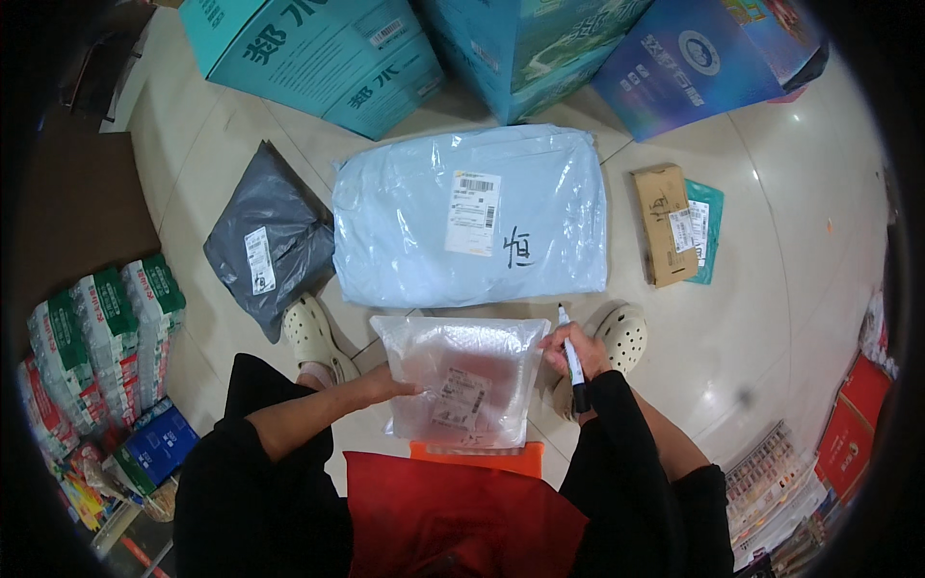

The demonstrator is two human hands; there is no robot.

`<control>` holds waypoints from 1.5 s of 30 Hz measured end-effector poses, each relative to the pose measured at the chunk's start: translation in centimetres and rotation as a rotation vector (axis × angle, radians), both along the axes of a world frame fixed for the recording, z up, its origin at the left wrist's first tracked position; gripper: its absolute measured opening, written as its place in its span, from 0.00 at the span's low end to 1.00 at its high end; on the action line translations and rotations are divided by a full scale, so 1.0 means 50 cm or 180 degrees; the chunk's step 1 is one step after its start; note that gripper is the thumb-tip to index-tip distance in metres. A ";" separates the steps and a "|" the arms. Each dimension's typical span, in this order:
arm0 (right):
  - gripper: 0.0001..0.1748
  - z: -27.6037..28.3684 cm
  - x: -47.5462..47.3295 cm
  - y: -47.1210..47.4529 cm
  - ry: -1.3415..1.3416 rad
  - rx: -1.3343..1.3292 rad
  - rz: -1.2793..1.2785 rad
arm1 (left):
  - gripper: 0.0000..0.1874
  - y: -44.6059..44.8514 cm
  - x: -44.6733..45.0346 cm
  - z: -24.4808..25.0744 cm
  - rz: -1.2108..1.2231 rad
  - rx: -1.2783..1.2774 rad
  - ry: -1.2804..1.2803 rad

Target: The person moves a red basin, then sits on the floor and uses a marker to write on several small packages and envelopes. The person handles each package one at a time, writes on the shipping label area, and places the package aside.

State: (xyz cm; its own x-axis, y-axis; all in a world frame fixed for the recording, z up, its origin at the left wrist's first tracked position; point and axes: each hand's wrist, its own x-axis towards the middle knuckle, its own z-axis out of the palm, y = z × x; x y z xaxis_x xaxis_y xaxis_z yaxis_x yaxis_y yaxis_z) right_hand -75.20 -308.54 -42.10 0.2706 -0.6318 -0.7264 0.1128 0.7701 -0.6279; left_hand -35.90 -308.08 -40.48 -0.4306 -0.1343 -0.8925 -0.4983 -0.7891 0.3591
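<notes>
A translucent plastic mailing bag (462,354) is in front of me, and a printed label (462,397) shows through it. My left hand (390,384) grips its left edge, thumb on top, fingers hidden beneath. A white marker pen (571,347) with a black end is held in my right hand (584,354); its dark tip points away from me. The right fingers are at the bag's upper right edge; whether they pinch it I cannot tell. Beyond lies a large pale blue plastic parcel (405,224) bearing a label and a black handwritten mark.
A dark grey plastic parcel (267,209) lies left, touching the blue one. To the right, a brown cardboard box (661,224) overlaps a green packet (712,231). Large teal (318,65) and blue (686,72) cartons stand at the back. Bottle packs (108,339) are stacked left.
</notes>
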 end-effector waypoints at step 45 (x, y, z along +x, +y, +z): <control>0.11 -0.063 0.276 -0.290 0.1148 -0.2395 0.0396 | 0.49 -0.215 -0.036 0.036 -0.3055 -0.2995 -0.0950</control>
State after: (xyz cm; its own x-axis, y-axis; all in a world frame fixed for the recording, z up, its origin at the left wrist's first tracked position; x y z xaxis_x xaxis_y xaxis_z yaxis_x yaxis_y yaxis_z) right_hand -61.42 -323.03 -45.25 0.2025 -0.9628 -0.1790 -0.2511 0.1256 -0.9598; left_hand -37.69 -318.85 -38.65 -0.5065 -0.4953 -0.7058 -0.8564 0.3839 0.3453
